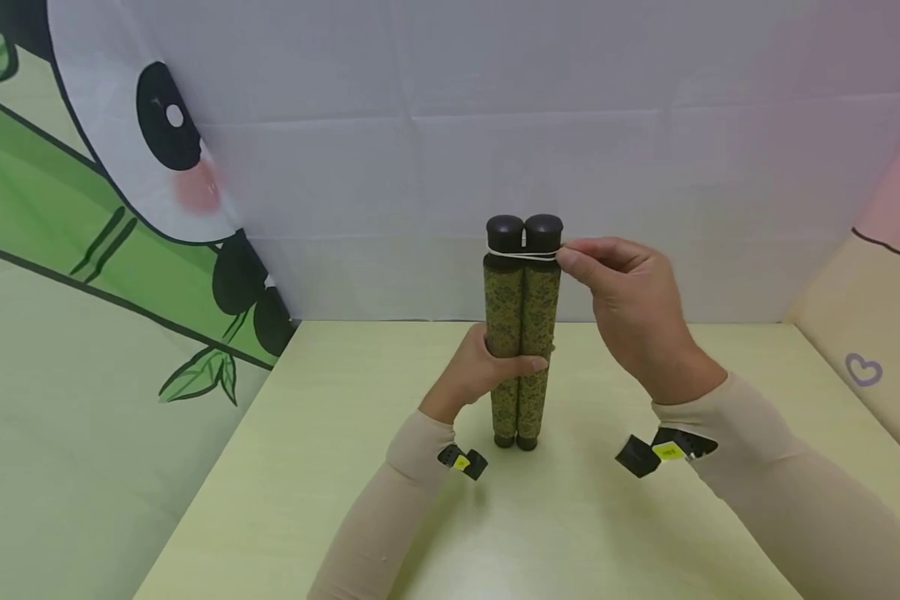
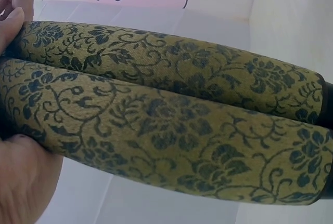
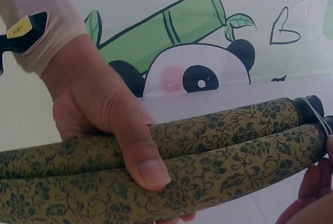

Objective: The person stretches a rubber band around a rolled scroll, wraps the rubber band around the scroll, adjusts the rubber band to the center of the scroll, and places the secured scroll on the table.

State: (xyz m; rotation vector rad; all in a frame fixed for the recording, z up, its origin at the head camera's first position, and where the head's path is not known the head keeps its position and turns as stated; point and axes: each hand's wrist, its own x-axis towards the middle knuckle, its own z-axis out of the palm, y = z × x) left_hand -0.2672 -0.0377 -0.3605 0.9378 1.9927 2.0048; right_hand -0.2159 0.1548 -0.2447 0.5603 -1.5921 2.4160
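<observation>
pale yellow bench [image 1: 330,400], left hand [image 1: 471,372] curled round two black-tipped olive floral-fabric sticks [image 1: 538,312], right hand [image 1: 633,308] fingers pinching their thin white cord

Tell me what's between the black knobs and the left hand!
A white band around the black necks, then flowery covering, in the head view.

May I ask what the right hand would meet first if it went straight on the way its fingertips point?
The right hand would probably meet the black upper end of the nearer patterned rod first, where the white cord loops round; any gap looks very small, though depth is unclear.
</observation>
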